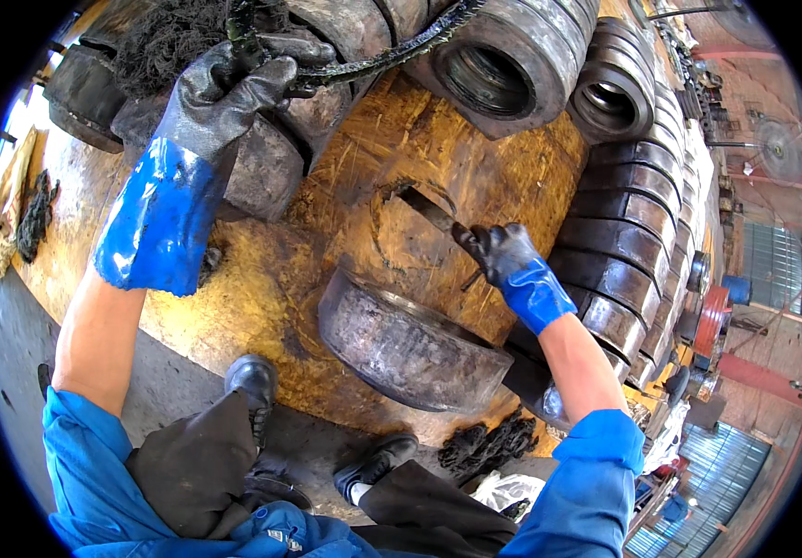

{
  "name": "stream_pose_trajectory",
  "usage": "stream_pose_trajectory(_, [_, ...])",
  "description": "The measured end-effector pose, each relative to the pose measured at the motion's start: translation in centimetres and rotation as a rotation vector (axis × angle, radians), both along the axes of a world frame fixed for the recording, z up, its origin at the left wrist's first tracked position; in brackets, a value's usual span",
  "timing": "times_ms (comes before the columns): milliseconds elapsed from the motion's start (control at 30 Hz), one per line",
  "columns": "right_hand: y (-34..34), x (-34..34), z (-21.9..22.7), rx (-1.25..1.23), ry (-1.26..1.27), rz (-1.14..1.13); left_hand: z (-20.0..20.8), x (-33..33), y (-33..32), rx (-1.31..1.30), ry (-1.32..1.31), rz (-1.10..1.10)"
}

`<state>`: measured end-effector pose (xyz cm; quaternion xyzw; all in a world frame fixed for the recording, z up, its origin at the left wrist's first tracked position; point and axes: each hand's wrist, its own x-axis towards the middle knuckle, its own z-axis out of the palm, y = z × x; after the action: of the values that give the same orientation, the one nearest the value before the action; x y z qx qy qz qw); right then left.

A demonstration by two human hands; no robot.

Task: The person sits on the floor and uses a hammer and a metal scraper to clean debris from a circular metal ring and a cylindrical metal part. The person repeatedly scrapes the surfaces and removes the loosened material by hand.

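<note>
My left hand (224, 98), in a blue glove with a blackened palm and fingers, is closed on a long greasy black strip (392, 58). The strip curves away to the right past the metal parts, and another length of it rises above the hand. Lower and to the right, my right hand (508, 260) wears a matching glove and grips a scraper with a flat metal blade (427, 208). Its blade points up and left over the stained yellow-brown tabletop (345, 246). Nearer to me, a heavy dark metal ring (410, 349) stands on its edge.
Rows of thick metal rings (620, 228) line the right side, and a large hollow metal part (503, 79) stands at the back. A tangle of black fibres (164, 46) sits behind my left hand. Black rags (487, 445) lie at the table's near edge, beside white plastic (508, 488).
</note>
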<state>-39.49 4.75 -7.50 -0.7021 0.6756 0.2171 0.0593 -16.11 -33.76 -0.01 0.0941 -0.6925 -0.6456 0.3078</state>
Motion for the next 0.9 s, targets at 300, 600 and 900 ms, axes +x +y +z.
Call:
stream_pose_trajectory(300, [2.6, -5.3, -0.5, 0.072, 0.065, 0.070, -1.2, -1.1, -0.1, 0.018, 0.012, -0.057])
stream_pose_trajectory(600, [-0.2, -6.0, -1.9, 0.064, -0.040, 0.044, -1.0, -1.1, 0.3, 0.052, 0.008, -0.038])
stream_pose_trajectory(900, [-2.6, -4.8, -2.7, -0.017, -0.126, -0.038, -0.9, -1.2, 0.0, 0.038, 0.023, -0.103])
